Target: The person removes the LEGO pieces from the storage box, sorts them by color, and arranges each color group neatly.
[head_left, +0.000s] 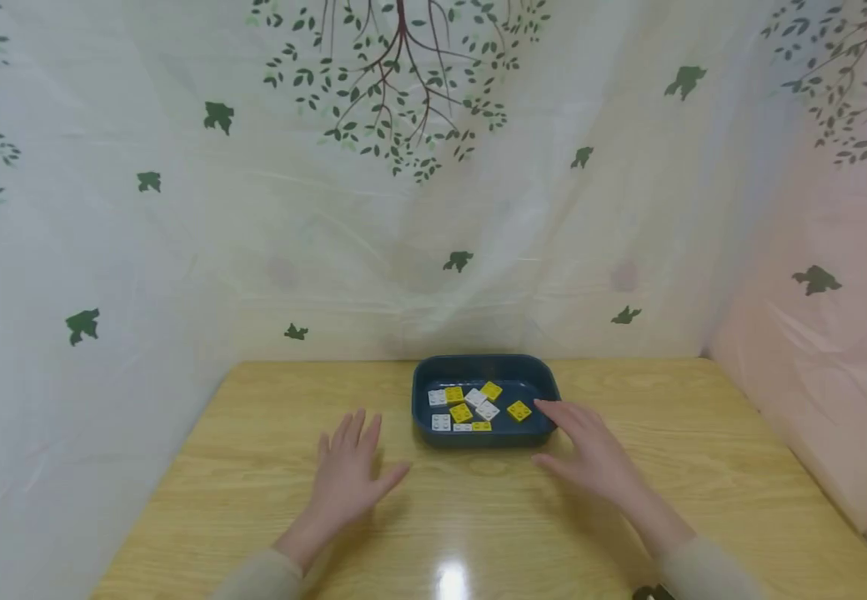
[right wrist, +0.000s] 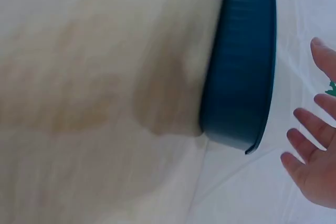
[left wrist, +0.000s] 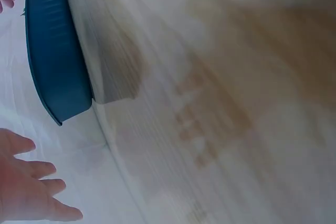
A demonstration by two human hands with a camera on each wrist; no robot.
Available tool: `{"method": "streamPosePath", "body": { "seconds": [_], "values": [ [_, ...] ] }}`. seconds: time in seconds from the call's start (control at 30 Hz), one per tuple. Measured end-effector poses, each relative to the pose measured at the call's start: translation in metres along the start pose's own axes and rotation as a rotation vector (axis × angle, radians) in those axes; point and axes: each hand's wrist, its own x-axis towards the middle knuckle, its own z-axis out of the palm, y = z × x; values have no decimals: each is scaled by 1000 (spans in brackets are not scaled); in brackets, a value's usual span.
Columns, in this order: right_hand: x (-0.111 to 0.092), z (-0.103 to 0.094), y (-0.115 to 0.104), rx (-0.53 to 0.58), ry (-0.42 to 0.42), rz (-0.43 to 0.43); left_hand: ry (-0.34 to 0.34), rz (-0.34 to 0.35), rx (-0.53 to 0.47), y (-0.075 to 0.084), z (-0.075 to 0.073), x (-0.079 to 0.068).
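A dark blue tray (head_left: 486, 440) stands near the back edge of the wooden table. Several white toy bricks (head_left: 441, 422) and yellow toy bricks (head_left: 519, 410) lie loose inside it, some touching each other. My left hand (head_left: 347, 471) is over the table, in front and to the left of the tray, fingers spread and holding nothing. At the tray's right front corner is my right hand (head_left: 591, 454), also empty, its fingers extended; whether a fingertip touches the rim I cannot tell. Both wrist views show the tray's outer wall (left wrist: 58, 51) with the bricks hidden.
Behind the table (head_left: 253, 433) hangs a pale cloth (head_left: 343, 250) printed with branches and green birds, which also runs along both sides. A small dark object (head_left: 653, 592), cut off by the frame, is beside the right sleeve (head_left: 704, 567).
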Motion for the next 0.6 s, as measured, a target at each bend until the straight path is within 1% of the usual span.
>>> {"method": "streamPosePath", "body": {
  "seconds": [0.1,0.2,0.37,0.6],
  "values": [
    [10,1,0,65,-7,14,27,-9,-67,3,1,6],
    [21,3,-1,121,-22,30,45,-32,-176,7,2,12],
    [39,5,2,203,-49,2,34,-104,-339,15,5,25],
    [62,5,10,353,-125,-1,42,-119,-523,16,13,42]
  ]
}}
